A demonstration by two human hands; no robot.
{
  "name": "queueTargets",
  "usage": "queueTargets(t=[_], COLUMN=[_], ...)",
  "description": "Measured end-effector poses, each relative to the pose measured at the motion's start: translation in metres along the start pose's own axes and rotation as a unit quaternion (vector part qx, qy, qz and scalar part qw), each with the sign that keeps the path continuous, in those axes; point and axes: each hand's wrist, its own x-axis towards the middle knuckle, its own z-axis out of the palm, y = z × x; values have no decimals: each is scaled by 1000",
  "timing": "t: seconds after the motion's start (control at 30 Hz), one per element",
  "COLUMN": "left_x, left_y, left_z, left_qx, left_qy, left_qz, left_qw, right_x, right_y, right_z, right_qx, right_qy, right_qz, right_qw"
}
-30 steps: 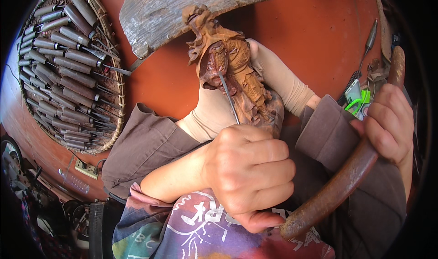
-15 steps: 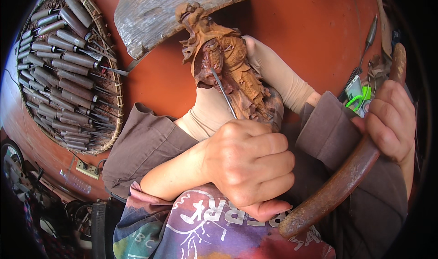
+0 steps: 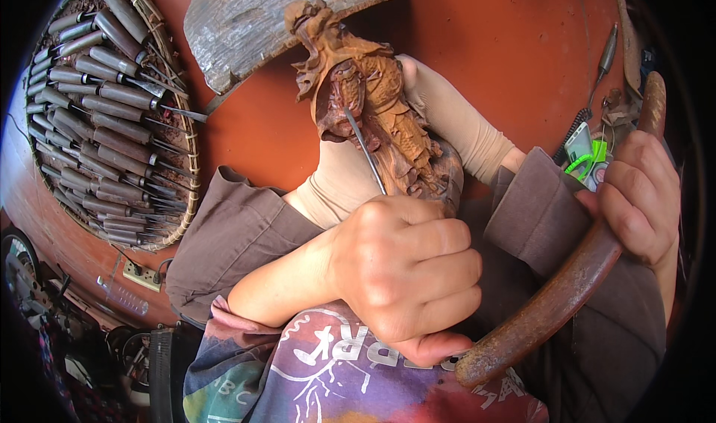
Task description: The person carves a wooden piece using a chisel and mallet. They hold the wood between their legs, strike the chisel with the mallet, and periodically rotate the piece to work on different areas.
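My left hand (image 3: 410,270) is closed in a fist around a carving chisel, its handle hidden by the fingers. The thin metal shaft of the chisel (image 3: 364,149) reaches up to a dark red hollow in a brown wood carving (image 3: 391,95). That carving, cut in deep folds and textured relief, is braced between my two feet in beige socks. At the right, my right hand (image 3: 638,199) grips a curved wooden club (image 3: 552,304) partway along. The club's lower end lies close by the thumb side of my left fist; whether they touch I cannot tell.
A round woven basket (image 3: 190,192) on the left holds many dark-handled chisels. Behind the carving lies a weathered grey wood slab (image 3: 246,28). A power strip (image 3: 142,276) sits at lower left. Beyond my right knee are a green-and-grey item (image 3: 593,158) and a corded handpiece (image 3: 605,58).
The carving and the chisel tip have shifted very slightly up and left. Both hands keep their grips in nearly the same places.
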Motion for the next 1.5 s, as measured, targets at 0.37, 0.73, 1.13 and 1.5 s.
queueTargets(t=[0.37, 0.73, 1.13, 1.5], left_x=[-4, -4, 1, -3], left_y=[1, -1, 5, -5], left_z=[2, 3, 0, 0], left_qx=[-1, 2, -16, 9], left_qy=[18, 28, 0, -1], left_qz=[-15, -6, -21, 24], left_qw=[1000, 1000, 1000, 1000], right_x=[-1, -5, -4, -2], right_y=[-2, -7, -7, -9], right_z=[0, -9, -8, -9], right_qx=[-5, 3, 7, 7], right_qy=[-3, -64, -54, -64], right_qz=[6, 51, 55, 64], right_qw=[1000, 997, 997, 996])
